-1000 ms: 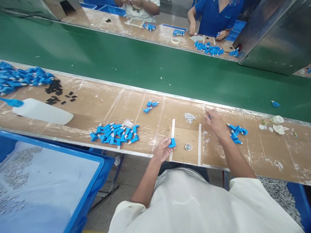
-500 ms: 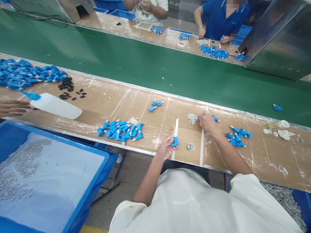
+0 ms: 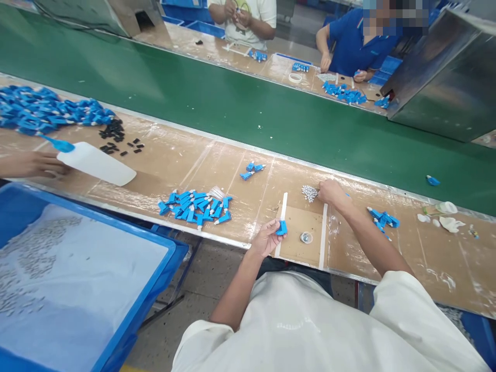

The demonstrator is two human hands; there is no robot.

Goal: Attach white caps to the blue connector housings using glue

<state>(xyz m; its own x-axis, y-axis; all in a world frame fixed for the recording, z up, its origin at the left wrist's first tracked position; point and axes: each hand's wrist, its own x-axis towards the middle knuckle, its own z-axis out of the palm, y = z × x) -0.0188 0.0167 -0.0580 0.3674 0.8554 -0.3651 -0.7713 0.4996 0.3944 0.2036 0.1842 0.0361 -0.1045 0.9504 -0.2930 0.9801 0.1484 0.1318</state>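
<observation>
1. Blue plastic connector housing (image 3: pixel 282 228) sits pinched between the thumb and fingertips of the left hand (image 3: pixel 266 237), held just above the near edge of the cardboard-topped bench (image 3: pixel 163 160), beside the white strip (image 3: pixel 283 206) that marks off a small work square.
2. Its open end seems to point up and away from the body, probably so a small part can be dropped in from above (I can't see inside it from here).
3. The right hand (image 3: pixel 329 192) is stretched forward, fingers curled down onto the little heap of small grey-white parts (image 3: pixel 309 193). Whether it has already nipped one up I cannot tell; the fingertips are hidden under the knuckles.
4. That heap lies at the far edge of the taped square, within easy reach of the right arm, which likely explains its spot.
5. A small round metal piece (image 3: pixel 306 237) rests inside the square, near the held housing.
6. A loose pile of blue housings (image 3: pixel 196 207) lies to the left, a smaller cluster (image 3: pixel 383 219) to the right, and a few strays (image 3: pixel 251 169) further back.
7. Beyond runs the green conveyor belt (image 3: pixel 217 103); a neighbour's hand (image 3: pixel 33 164) rests by a white squeeze bottle (image 3: pixel 95 163) at far left.
</observation>
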